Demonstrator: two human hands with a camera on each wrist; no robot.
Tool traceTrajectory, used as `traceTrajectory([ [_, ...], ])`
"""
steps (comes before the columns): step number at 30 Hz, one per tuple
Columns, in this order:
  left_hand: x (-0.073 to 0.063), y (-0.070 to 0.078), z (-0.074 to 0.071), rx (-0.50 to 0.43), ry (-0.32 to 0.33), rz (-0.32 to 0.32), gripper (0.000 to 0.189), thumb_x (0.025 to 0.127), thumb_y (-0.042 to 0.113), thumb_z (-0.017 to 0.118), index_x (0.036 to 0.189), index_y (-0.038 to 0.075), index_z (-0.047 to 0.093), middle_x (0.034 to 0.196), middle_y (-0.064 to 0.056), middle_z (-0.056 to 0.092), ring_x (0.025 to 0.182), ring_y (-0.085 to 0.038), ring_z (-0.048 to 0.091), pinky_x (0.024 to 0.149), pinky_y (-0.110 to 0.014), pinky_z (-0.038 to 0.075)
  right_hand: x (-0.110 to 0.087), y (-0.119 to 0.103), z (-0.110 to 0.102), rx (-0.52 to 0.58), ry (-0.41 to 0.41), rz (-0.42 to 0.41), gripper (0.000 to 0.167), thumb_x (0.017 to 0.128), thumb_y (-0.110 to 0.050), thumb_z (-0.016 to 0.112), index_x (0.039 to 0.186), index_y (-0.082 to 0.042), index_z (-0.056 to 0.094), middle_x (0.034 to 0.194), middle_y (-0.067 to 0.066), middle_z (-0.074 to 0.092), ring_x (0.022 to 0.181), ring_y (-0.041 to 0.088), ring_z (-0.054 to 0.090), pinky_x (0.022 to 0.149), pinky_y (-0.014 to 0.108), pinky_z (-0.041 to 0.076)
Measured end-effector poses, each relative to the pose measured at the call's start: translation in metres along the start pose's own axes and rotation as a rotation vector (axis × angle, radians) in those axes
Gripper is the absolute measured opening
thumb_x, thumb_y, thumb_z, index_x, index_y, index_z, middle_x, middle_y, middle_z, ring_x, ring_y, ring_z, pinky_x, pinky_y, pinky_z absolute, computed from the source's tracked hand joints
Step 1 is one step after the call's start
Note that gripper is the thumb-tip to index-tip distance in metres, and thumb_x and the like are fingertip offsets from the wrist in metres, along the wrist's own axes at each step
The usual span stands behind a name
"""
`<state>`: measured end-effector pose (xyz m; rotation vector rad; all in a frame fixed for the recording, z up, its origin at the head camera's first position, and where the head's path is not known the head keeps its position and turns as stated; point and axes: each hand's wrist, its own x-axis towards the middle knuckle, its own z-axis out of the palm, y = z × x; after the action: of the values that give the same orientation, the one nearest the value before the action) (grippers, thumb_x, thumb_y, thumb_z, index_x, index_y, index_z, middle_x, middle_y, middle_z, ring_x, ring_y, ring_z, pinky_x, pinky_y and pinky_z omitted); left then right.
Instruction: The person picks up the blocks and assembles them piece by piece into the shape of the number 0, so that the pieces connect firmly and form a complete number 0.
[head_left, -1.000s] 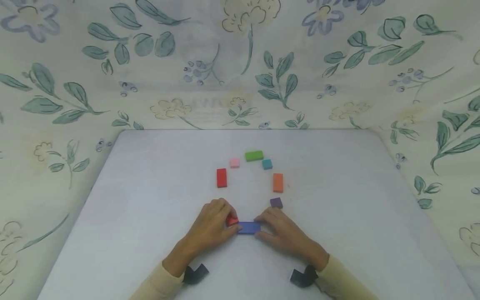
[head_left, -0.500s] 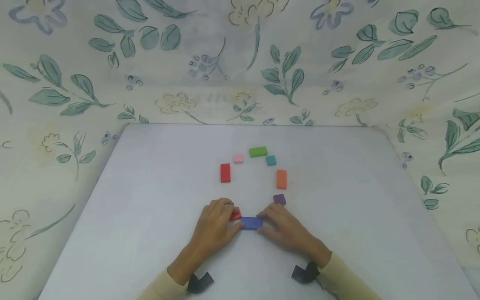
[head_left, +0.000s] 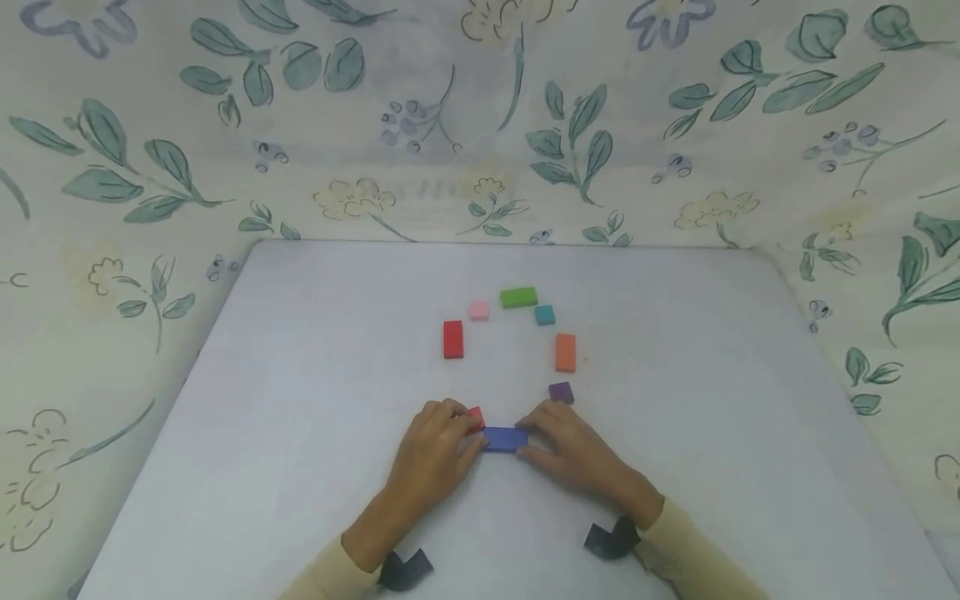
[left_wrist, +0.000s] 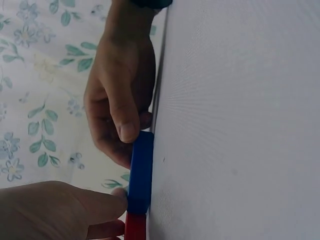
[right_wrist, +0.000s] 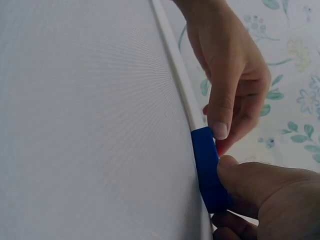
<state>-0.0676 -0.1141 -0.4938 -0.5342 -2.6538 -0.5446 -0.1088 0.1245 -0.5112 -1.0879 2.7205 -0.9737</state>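
A long blue block (head_left: 506, 440) lies on the white table (head_left: 315, 350) between my two hands. My right hand (head_left: 573, 450) pinches its right end between thumb and fingers. My left hand (head_left: 431, 450) has its thumb at the blue block's left end, and its curled fingers hold a small red block (head_left: 476, 417). That red block sits at the blue block's far left corner, partly hidden by the fingers. In the left wrist view the red block (left_wrist: 135, 227) stands end to end with the blue block (left_wrist: 141, 172). The right wrist view shows the right thumb (right_wrist: 240, 175) against the blue block (right_wrist: 207, 170).
Farther back, spaced blocks form an arch: red (head_left: 453, 340), pink (head_left: 478, 311), green (head_left: 519, 297), teal (head_left: 544, 315), orange (head_left: 566, 353) and purple (head_left: 561, 392). The purple one lies just beyond the right fingers. Floral cloth (head_left: 420, 150) hangs behind the table.
The head view has shifted slightly. The small red block has moved a little away from me along the blue one, and less of it shows. Both hands keep their holds.
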Motion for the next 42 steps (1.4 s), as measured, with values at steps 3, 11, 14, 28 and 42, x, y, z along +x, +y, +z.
traceTrajectory([
  [3,0.0,0.0006,0.0,0.017,0.011,0.008,0.026,0.075,0.021,0.088,0.097,0.012,0.077,0.097,0.001,0.065,0.09,-0.018,0.059,0.074,-0.029,0.05,0.0001,0.0001,-0.0009,-0.001,-0.009,0.01,0.033,0.089,-0.028,0.075,0.118,-0.017,0.065,0.109,-0.006,0.062,0.104,0.008,0.057,0.09,0.028,0.052],
  [11,-0.0007,-0.0012,0.0022,0.023,0.034,-0.015,0.022,0.077,0.015,0.087,0.097,0.012,0.078,0.088,0.002,0.065,0.081,-0.015,0.057,0.066,-0.026,0.048,0.0004,0.0005,-0.0014,0.02,-0.019,0.019,0.032,0.089,-0.027,0.076,0.118,-0.016,0.066,0.109,-0.005,0.062,0.104,0.008,0.057,0.091,0.027,0.052],
  [14,-0.0012,-0.002,0.003,0.011,0.042,-0.039,0.021,0.078,0.01,0.085,0.098,0.013,0.079,0.084,0.002,0.064,0.077,-0.014,0.056,0.065,-0.026,0.047,0.0003,0.0004,-0.0015,0.032,-0.015,0.015,0.032,0.089,-0.026,0.076,0.118,-0.015,0.066,0.108,-0.005,0.062,0.103,0.008,0.056,0.09,0.027,0.052],
  [28,0.0002,-0.0039,0.003,-0.053,0.051,-0.064,0.022,0.077,0.004,0.083,0.097,0.012,0.081,0.09,0.001,0.066,0.081,-0.016,0.059,0.068,-0.026,0.05,0.0001,0.0042,-0.0002,0.028,-0.018,0.015,0.032,0.088,-0.026,0.076,0.117,-0.016,0.066,0.108,-0.005,0.062,0.103,0.008,0.056,0.091,0.027,0.052],
  [42,0.0003,-0.0064,0.0026,-0.083,0.038,-0.095,0.026,0.076,0.005,0.085,0.101,0.012,0.08,0.09,0.002,0.066,0.081,-0.016,0.059,0.067,-0.027,0.049,-0.0001,0.0038,0.0005,0.024,-0.028,0.041,0.032,0.088,-0.026,0.076,0.118,-0.017,0.066,0.109,-0.006,0.062,0.104,0.008,0.056,0.092,0.028,0.052],
])
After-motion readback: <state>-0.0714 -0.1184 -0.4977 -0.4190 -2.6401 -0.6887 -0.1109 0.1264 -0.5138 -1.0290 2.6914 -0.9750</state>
